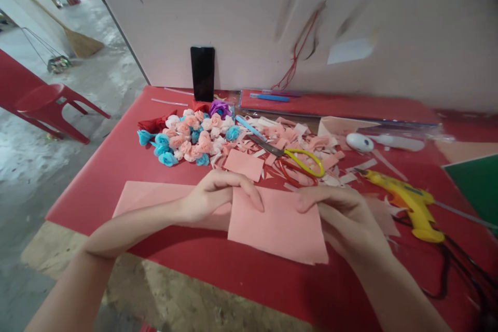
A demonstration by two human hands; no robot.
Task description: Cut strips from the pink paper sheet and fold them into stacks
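Note:
Between both hands a pink paper piece (pixel 276 228) is held up over the near edge of the red table. My left hand (pixel 218 194) pinches its upper left corner, thumb behind and fingers in front. My right hand (pixel 342 218) pinches the upper right corner the same way. Behind my left wrist lies a longer pink paper strip (pixel 151 197), partly hidden by the arm. A smaller pink paper rectangle (pixel 244 165) rests just beyond the left hand. Scissors (pixel 298 161) with yellow and red handles lie on paper scraps beyond the held piece.
Pink, white and blue paper flowers (pixel 190 137) are heaped at the back left, before an upright phone (pixel 203 73). Paper scraps (pixel 280 132) cover the middle. A yellow glue gun (pixel 408 202) with a cable lies at the right. A red chair (pixel 50 98) stands left.

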